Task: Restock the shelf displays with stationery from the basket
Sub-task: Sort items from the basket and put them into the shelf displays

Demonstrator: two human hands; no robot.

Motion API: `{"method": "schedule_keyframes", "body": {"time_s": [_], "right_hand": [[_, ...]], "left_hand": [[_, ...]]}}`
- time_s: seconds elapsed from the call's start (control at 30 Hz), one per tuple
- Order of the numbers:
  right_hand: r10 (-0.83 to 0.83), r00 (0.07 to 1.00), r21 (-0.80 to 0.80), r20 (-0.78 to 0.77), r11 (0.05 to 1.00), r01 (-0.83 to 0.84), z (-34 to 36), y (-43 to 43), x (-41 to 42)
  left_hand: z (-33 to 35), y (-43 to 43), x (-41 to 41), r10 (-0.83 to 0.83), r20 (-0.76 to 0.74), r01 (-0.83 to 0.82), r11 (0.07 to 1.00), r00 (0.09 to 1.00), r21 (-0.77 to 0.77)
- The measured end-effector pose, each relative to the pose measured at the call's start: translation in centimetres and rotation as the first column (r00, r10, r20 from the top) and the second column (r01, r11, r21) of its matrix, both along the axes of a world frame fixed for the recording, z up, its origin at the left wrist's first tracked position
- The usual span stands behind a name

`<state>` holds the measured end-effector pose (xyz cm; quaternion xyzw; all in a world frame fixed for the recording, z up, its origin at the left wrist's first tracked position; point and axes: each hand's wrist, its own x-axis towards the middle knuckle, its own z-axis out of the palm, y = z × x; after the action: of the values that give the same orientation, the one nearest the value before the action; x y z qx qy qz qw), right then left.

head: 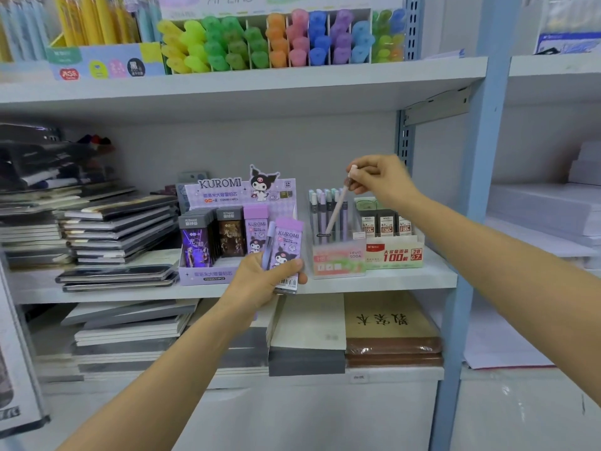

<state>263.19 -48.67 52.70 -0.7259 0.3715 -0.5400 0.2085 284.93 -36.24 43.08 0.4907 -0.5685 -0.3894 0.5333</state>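
Observation:
My right hand [380, 180] pinches the top of a pale pink mechanical pencil [336, 209], whose tip dips into the clear pencil display box [338, 258] on the middle shelf. My left hand [266, 278] grips a purple Kuromi lead case [284, 252] together with a lilac pencil [269, 245], held in front of the shelf edge. Just left of it stands the purple Kuromi display box [208, 275] with dark and purple lead cases. The basket is out of view.
A red-and-cream lead refill display [395, 252] stands right of the pencil box. Stacked notebooks [117, 229] fill the shelf's left side and the shelf below. Highlighters [276, 40] line the upper shelf. A blue upright post [481, 157] borders the right.

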Motion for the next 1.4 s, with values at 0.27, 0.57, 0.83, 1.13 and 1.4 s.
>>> {"method": "schedule_keyframes", "body": {"time_s": [0.27, 0.57, 0.83, 1.13, 1.4], "right_hand": [[-0.014, 0.992, -0.048, -0.128, 0.999, 0.008, -1.3, -1.1, 1.9], [-0.038, 0.989, -0.073, -0.145, 0.997, 0.027, -1.5, -1.7, 0.8], [-0.019, 0.949, -0.07, -0.314, 0.998, -0.003, -1.1, -1.8, 0.5], [-0.092, 0.968, -0.13, -0.233, 0.989, 0.063, -2.6, -2.7, 2.5], [-0.072, 0.978, -0.163, -0.198, 0.986, 0.04, -2.8, -0.7, 2.4]], "left_hand": [[-0.8, -0.7, 1.0, -0.017, -0.028, 0.017, 0.999, 0.999, 0.033], [-1.3, -1.0, 0.7, -0.047, -0.071, 0.052, 0.997, 0.996, 0.063], [-1.1, -0.9, 0.8, -0.062, -0.058, 0.066, 0.996, 0.996, 0.057], [-1.1, -0.8, 0.8, -0.093, -0.004, 0.093, 0.995, 0.996, 0.04], [-0.9, -0.3, 0.2, -0.119, 0.042, 0.117, 0.992, 0.992, 0.035]]}}
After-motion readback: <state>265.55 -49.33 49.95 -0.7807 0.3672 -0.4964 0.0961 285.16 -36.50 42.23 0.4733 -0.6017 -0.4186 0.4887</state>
